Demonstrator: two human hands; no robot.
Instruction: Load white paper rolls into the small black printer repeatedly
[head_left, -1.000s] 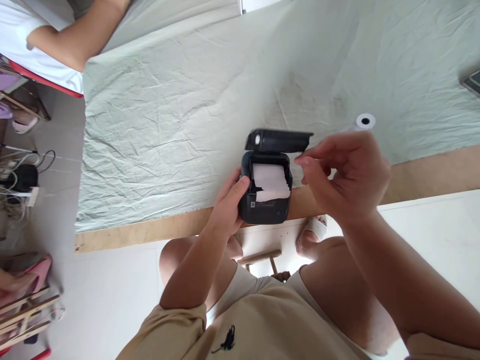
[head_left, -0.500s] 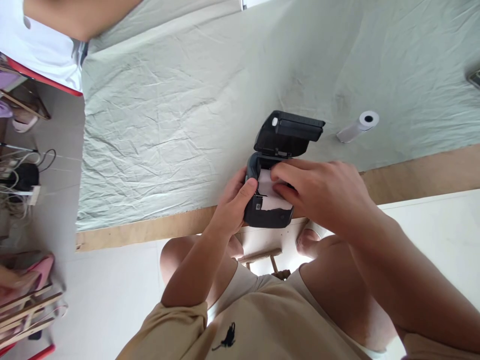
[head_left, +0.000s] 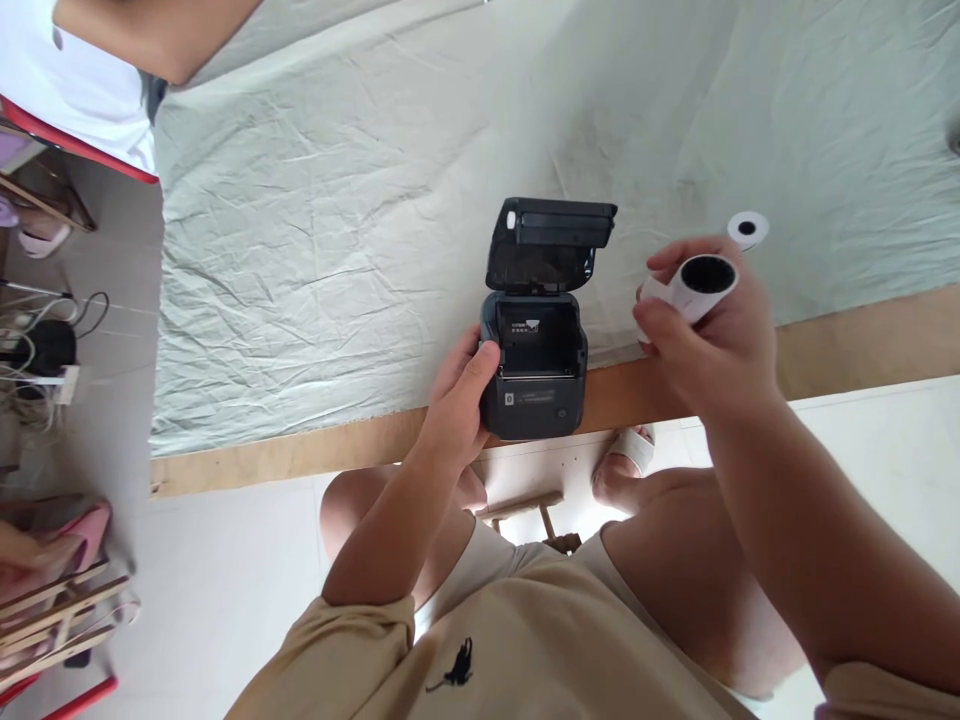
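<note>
A dark portable label printer [head_left: 534, 405] rests near the table's front edge, its lid [head_left: 553, 235] flipped up and its paper bay bare inside. My left hand [head_left: 463, 395] grips the printer's left side, thumb over the rim of the bay. To the right of the printer, my right hand [head_left: 720, 330] holds a white paper roll [head_left: 691, 300] in the air, with its wide dark core facing up and a loose strip between the fingers. Just behind that hand stands a second, narrow-cored paper roll [head_left: 759, 228], partly hidden by it.
A pale green cloth [head_left: 337, 250] covers the table, with a wooden edge strip [head_left: 292, 455] along the front. Another person's arm [head_left: 161, 35] reaches in at the top left. Cables and a power strip [head_left: 67, 385] lie on the floor at left.
My right hand has lifted the paper roll out of the printer and carried it right. The printer's bay now shows bare. My left hand still holds the printer, which has turned slightly.
</note>
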